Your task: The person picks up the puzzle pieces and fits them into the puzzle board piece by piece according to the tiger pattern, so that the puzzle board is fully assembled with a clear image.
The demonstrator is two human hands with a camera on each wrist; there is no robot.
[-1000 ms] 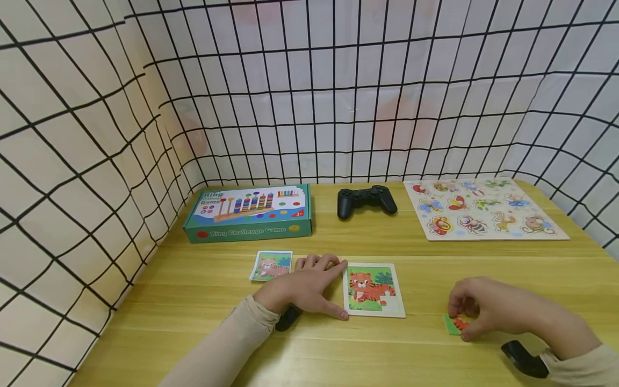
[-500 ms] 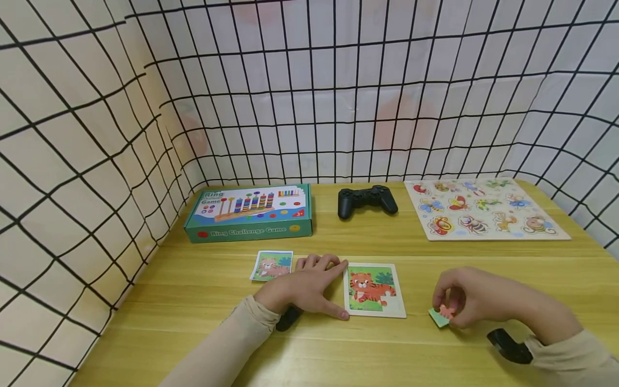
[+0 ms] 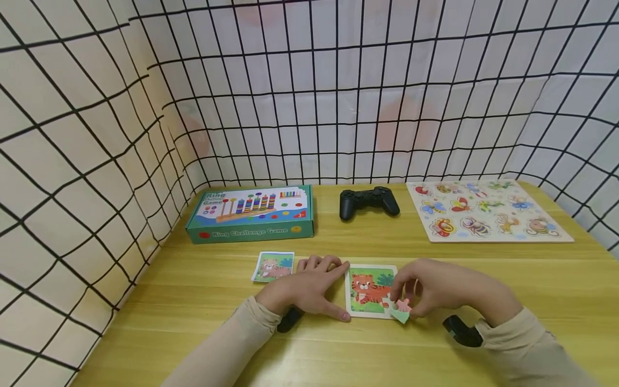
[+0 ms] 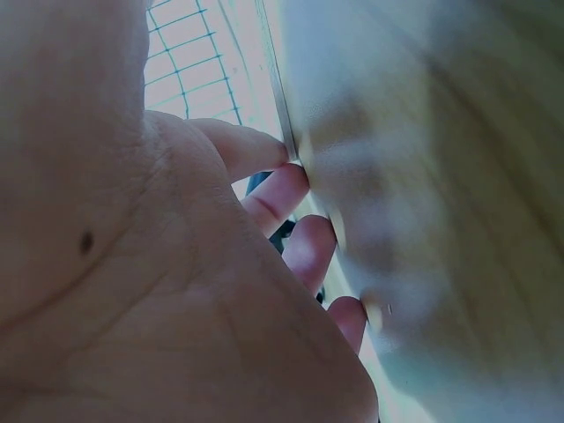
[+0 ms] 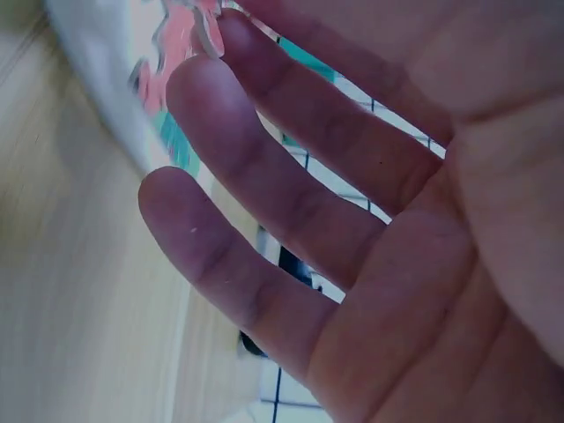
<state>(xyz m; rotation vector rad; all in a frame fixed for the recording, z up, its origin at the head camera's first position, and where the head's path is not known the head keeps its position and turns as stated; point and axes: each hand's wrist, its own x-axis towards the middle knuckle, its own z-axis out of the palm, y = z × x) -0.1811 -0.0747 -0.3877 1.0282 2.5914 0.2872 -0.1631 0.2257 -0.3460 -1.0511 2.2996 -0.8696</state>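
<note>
A square tiger jigsaw puzzle [image 3: 369, 290] in a pale frame lies on the wooden table, with a gap at its lower right corner. My right hand [image 3: 435, 287] pinches a green and orange puzzle piece [image 3: 401, 310] between thumb and fingers, tilted close over that corner. In the right wrist view, the piece [image 5: 183, 35] shows partly behind the fingertips. My left hand [image 3: 311, 287] rests on the table with fingers spread, index fingertip and thumb at the puzzle's left edge. In the left wrist view its fingertips [image 4: 308, 251] press the table surface.
A small tiger picture card [image 3: 273, 266] lies left of the left hand. Behind stand a green Ring Challenge Game box [image 3: 250, 215], a black game controller [image 3: 369, 202] and a wooden insect peg puzzle board [image 3: 488, 210]. Black grid netting [image 3: 333, 107] encloses the table's back and sides.
My right hand has lifted the puzzle piece from the table and carried it left to the puzzle's lower right corner. The left hand has stayed in place.
</note>
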